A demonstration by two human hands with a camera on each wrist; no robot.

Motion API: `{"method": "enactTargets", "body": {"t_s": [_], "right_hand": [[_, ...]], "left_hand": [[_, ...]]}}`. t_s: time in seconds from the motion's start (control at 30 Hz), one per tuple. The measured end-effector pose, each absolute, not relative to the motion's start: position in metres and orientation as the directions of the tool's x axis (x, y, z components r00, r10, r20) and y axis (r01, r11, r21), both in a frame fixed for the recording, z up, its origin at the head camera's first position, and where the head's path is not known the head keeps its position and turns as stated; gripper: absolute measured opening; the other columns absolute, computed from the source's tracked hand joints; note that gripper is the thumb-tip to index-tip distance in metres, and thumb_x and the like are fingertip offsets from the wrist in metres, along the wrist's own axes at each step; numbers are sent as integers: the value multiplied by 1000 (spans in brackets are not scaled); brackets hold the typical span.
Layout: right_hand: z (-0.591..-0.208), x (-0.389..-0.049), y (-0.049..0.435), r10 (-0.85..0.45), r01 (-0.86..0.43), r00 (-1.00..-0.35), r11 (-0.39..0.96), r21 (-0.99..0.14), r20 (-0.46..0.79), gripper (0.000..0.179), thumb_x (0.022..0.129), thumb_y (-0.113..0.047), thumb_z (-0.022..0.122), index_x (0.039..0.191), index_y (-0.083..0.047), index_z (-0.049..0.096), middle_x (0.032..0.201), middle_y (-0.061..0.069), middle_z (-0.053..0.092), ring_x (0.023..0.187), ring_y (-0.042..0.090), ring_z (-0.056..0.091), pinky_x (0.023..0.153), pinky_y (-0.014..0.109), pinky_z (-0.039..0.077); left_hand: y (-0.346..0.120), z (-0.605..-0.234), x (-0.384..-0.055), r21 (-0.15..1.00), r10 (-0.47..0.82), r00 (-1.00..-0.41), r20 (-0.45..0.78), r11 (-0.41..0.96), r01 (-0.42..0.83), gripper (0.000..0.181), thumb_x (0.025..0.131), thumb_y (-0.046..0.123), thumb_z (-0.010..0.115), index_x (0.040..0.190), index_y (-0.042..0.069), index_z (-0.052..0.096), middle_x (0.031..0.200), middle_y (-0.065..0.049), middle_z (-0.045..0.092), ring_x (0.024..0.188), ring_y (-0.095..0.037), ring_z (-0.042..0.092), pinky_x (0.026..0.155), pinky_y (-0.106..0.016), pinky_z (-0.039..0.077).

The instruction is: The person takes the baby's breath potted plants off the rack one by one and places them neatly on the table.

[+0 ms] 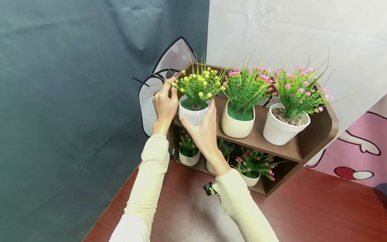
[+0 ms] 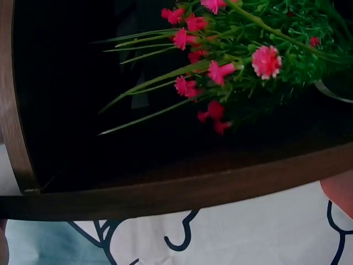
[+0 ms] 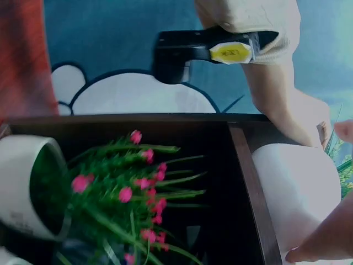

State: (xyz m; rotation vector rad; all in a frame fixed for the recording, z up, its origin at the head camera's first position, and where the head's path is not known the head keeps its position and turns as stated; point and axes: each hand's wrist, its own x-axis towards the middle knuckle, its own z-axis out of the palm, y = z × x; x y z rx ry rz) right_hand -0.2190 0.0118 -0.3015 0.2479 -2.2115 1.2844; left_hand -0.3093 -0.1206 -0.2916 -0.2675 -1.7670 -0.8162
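My right hand [image 1: 204, 129] grips a white pot [image 1: 193, 114] of yellow flowers [image 1: 199, 82] at the upper shelf's left end. The thumb lies across the pot's front and the fingers lie along its right side. Beside it, my left hand [image 1: 165, 104] holds the left side panel of the brown wooden shelf [image 1: 261, 139], its fingertips partly hidden by leaves. In the right wrist view, the white pot [image 3: 298, 193] is close to the shelf board, with the left hand [image 3: 303, 118] behind it. A pink-flowered plant [image 2: 259, 61] fills much of the left wrist view.
Right of the held pot stand a cream pot [image 1: 238, 122] and a white ribbed pot [image 1: 284, 126], both with pink flowers. Several smaller potted plants, including one pot [image 1: 189, 157] at left, sit on the lower shelf. The shelf stands on a red-brown table [image 1: 332, 208] near draped cloth [image 1: 75, 101].
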Motion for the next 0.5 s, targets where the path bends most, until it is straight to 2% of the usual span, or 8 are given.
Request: {"method": "enactTargets", "body": {"t_s": [0.13,0.27,0.4,0.5], "right_hand": [[-299,-232,2,165,-350,-852,525,-776,496,100,63,-53,65,135,-4,15,131,13,30,113,21,36,88,33,32],[-301,-237,2,208,-331,-849,505,-797,485,94,60,-48,69,131,-4,24,126,12,37,107,20,41,86,32,33],[-305,-236,9,219,-334,-848,486,-808,483,94,59,-48,70,130,-5,25,126,11,37,108,19,41,86,31,33],[-303,-238,8,200,-335,-857,484,-809,475,96,58,-50,70,130,-6,25,125,12,38,106,20,42,85,31,34]], "left_hand": [[-124,-290,-309,380,-217,-340,915,744,550,22,79,14,50,97,15,64,69,-3,64,40,-21,40,47,-35,34],[-123,-290,-310,359,-195,-331,923,747,560,20,80,15,49,93,14,64,77,0,66,43,-21,46,48,-33,36],[-117,-293,-312,355,-195,-325,925,744,566,21,80,15,49,94,14,64,77,0,66,41,-19,45,46,-33,35],[-120,-292,-313,360,-216,-309,926,747,558,20,80,15,49,93,13,64,70,-2,65,39,-19,42,45,-33,34]]}}
